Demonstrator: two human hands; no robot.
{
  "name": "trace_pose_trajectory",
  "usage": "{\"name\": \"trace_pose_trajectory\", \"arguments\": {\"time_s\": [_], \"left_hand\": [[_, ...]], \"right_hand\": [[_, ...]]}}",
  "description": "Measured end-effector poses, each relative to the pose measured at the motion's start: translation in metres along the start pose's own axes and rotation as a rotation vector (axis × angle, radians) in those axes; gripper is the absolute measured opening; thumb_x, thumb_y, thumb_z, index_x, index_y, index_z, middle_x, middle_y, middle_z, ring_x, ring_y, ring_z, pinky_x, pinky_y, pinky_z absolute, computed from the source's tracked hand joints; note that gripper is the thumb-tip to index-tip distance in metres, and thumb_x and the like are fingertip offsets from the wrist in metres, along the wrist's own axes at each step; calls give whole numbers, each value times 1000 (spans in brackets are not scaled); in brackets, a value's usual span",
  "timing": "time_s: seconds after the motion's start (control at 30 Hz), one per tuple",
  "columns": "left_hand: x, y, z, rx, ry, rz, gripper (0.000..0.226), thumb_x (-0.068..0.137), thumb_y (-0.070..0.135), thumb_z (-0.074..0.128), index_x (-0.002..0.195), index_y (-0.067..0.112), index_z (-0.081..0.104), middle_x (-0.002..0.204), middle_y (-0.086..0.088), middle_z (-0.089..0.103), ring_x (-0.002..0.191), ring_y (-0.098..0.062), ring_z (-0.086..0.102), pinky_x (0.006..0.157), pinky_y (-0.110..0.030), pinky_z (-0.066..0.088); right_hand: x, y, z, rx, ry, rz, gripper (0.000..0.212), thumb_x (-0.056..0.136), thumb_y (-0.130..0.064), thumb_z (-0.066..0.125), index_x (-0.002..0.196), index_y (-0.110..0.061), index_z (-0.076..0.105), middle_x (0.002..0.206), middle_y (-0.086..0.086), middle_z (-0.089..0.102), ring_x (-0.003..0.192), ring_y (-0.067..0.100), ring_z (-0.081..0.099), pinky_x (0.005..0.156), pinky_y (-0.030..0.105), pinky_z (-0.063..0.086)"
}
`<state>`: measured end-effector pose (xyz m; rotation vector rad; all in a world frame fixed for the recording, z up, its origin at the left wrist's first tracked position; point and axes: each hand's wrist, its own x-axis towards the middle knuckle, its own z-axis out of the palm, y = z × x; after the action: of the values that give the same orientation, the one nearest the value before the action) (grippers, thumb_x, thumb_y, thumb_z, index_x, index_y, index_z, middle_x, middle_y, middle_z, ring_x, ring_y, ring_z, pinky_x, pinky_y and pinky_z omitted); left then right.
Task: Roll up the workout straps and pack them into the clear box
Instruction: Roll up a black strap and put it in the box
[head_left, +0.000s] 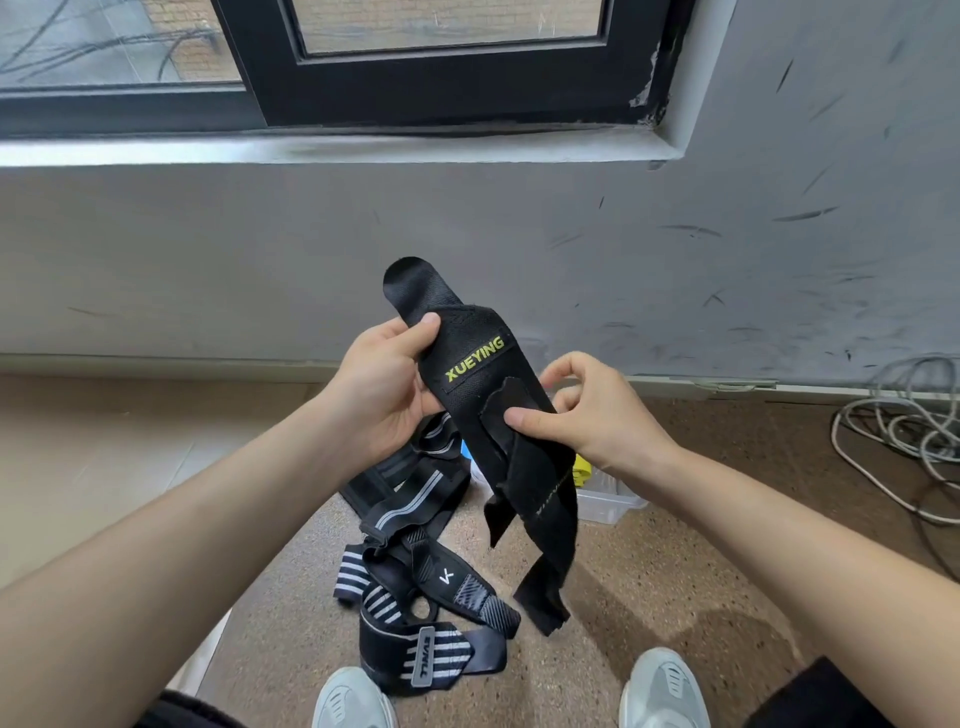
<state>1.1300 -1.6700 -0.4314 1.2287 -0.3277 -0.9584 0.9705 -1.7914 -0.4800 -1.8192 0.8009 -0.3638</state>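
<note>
I hold a black workout strap (470, 358) with yellow-green "XUEYING" lettering up in front of me, unrolled, its tail hanging down toward the floor. My left hand (382, 387) grips its upper part, thumb on the front. My right hand (587, 408) pinches a loose black flap near its middle, thumb on top. Several black straps with grey stripes (415, 561) lie tangled on the floor below. The clear box (605, 499) stands on the floor behind the held strap, mostly hidden by it.
Brown speckled floor with my two grey shoes (353, 699) at the bottom edge. A grey wall and black-framed window face me. A tangle of grey cables (904, 436) lies at the right by the wall.
</note>
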Motion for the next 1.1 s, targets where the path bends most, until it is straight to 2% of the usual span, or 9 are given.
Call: {"name": "trace_pose_trajectory", "arguments": {"time_s": [0.07,0.2,0.33,0.47,0.63,0.77,0.83,0.9,1.1], "left_hand": [[0,0,0,-4,3,8,24,110,14,43,107,7,66,85,-4,79,74,-17,77,59,-36,64],[0,2,3,-25,-14,19,24,110,15,44,106,9,67,87,-4,79,76,-16,77,60,-33,64],[-2,3,7,-23,-46,22,23,110,15,45,105,9,67,89,-5,78,76,-17,77,59,-34,64],[-3,4,6,18,-45,31,21,109,15,47,108,10,67,90,-5,78,73,-16,77,55,-32,62],[-3,4,2,67,-44,56,19,108,15,50,109,9,68,93,-6,77,75,-15,77,56,-33,62],[-3,2,0,97,-67,79,19,107,15,52,110,9,70,94,-5,78,78,-15,76,58,-31,62],[-6,0,-1,115,-104,77,19,106,15,53,111,9,70,97,-7,78,81,-17,76,60,-33,63],[-7,-3,-1,146,-146,65,20,105,15,54,113,8,71,101,-10,78,82,-20,76,62,-34,65],[-12,-6,3,218,-233,48,23,104,13,57,121,5,70,106,-15,76,83,-21,73,57,-32,59]], "right_hand": [[-2,-3,2,62,-78,-6,40,75,-34,88,105,-21,65,71,5,71,69,20,69,72,38,53],[-5,-4,8,201,-150,-12,28,78,-30,87,89,-6,76,90,14,78,78,18,72,80,41,59],[-6,-6,15,264,-135,19,26,78,-31,86,80,-8,76,83,11,78,75,18,72,78,38,57],[-9,-6,18,360,-119,30,32,88,-27,77,84,5,73,81,14,77,72,22,72,73,36,56],[-9,-2,20,234,-137,9,53,98,-40,62,82,10,65,80,16,75,73,21,68,72,36,52],[-9,2,16,228,-218,-9,34,99,-33,61,97,-1,72,100,16,77,88,20,73,87,44,57],[-9,-1,12,319,-205,-87,20,96,-19,66,111,-6,72,108,12,77,100,19,72,92,39,57],[-8,-7,7,380,-141,-190,25,91,-12,71,116,-8,69,111,7,76,105,19,71,93,32,57],[-5,-20,-5,409,3,-281,14,89,1,70,101,-4,70,83,4,72,75,8,67,70,19,53]]}}
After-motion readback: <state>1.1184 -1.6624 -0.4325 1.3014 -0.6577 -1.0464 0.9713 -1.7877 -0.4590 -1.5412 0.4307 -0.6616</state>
